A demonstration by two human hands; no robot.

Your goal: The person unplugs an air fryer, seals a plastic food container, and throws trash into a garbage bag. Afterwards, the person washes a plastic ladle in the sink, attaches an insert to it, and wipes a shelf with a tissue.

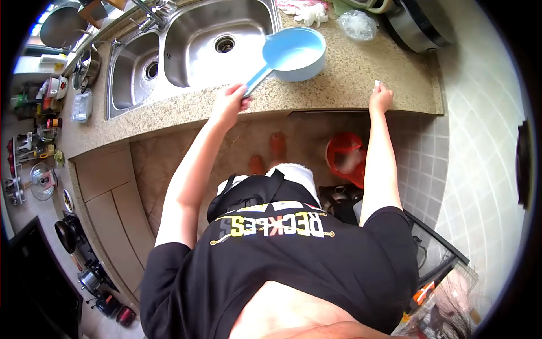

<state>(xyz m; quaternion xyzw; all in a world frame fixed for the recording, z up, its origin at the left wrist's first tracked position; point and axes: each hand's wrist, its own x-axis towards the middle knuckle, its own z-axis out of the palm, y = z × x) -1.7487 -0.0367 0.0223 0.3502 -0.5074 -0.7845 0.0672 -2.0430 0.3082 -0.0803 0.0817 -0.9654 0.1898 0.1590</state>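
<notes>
Our left hand [230, 104] around one blue dipper [299, 56] by the two-basin sink [195, 28], right hand [381, 99] curled, contents unclear, "RECKLES" on one shirt [299, 251].

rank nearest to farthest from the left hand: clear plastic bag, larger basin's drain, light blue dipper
1. Light blue dipper: handle in the left hand
2. Larger basin's drain: ahead of that hand
3. Clear plastic bag: to the right, past the dipper

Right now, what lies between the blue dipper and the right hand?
In the head view, only a bare stretch of speckled countertop shows between the blue dipper and the right hand.
</notes>
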